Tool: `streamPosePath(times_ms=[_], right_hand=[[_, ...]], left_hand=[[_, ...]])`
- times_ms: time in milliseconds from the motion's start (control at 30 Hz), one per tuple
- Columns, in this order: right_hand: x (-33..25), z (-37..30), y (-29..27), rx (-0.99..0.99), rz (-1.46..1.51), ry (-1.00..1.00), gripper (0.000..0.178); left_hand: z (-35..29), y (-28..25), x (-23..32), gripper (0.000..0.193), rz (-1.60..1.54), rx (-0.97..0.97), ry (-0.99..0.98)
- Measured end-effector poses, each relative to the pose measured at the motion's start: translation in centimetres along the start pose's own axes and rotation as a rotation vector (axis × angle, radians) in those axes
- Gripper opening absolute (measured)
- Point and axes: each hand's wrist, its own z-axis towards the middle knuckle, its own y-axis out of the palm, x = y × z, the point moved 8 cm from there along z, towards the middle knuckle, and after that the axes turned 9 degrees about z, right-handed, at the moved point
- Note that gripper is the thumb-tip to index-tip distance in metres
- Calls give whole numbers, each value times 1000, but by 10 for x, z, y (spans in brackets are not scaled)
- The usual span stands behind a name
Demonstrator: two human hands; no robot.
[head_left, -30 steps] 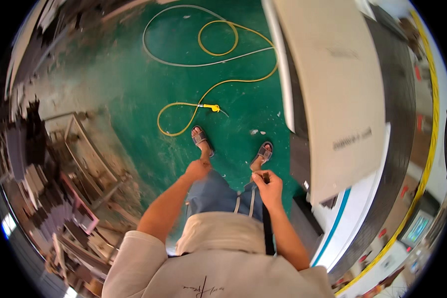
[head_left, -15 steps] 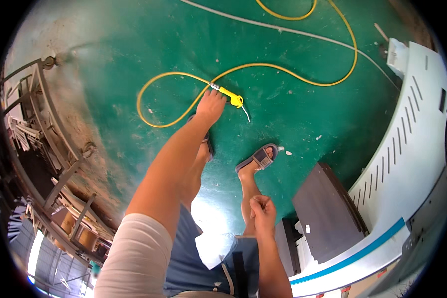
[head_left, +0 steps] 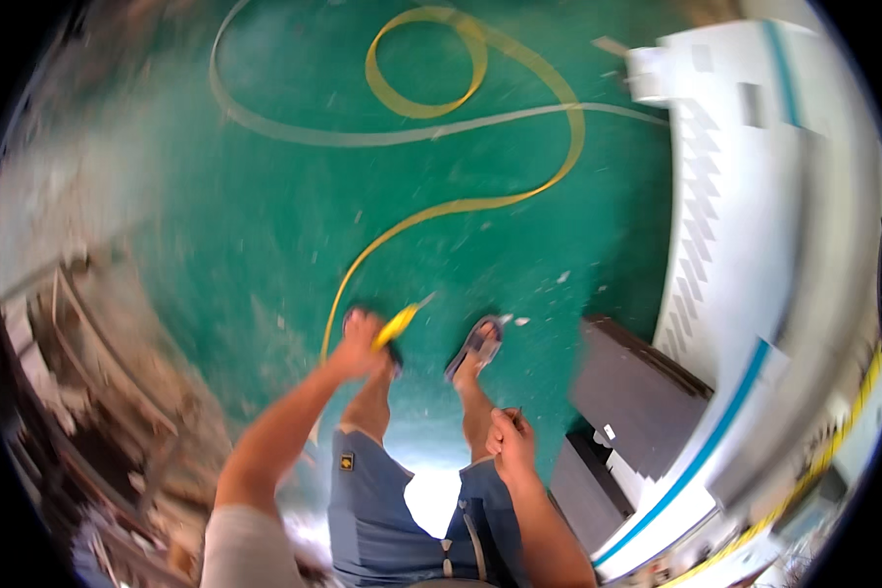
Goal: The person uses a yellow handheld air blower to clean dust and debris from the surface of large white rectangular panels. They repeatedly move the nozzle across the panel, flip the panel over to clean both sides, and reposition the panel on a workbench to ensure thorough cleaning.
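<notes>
Blurred rack [head_left: 113, 363] edges the left; green floor [head_left: 255, 216] spreads wide from it to the white machine [head_left: 720, 255] at right. Left hand [head_left: 360, 346], blurred, grips yellow air gun [head_left: 396, 327] over the left foot, well apart from both edges, nozzle up and right. Yellow hose [head_left: 458, 207] curves across the floor, crossing white hose [head_left: 358, 139]. Right hand [head_left: 512, 438] near the right knee, fingers curled in, contents can't tell. Dark box [head_left: 639, 394] narrows the room by the machine.
</notes>
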Motion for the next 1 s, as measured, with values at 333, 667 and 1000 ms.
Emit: streamPosePath(times_ms=[333, 667, 1000], right_hand=[[-201, -218, 32, -177, 326, -223, 31], [-342, -321, -18, -144, 340, -595, 24], [-330, -296, -245, 815, -6, -814, 28]], left_hand=[[-155, -417, 372, 52, 389, -412, -41], [-56, -500, 568, 53, 694, -141, 383], [219, -635, 562, 58, 1021, 223, 117]])
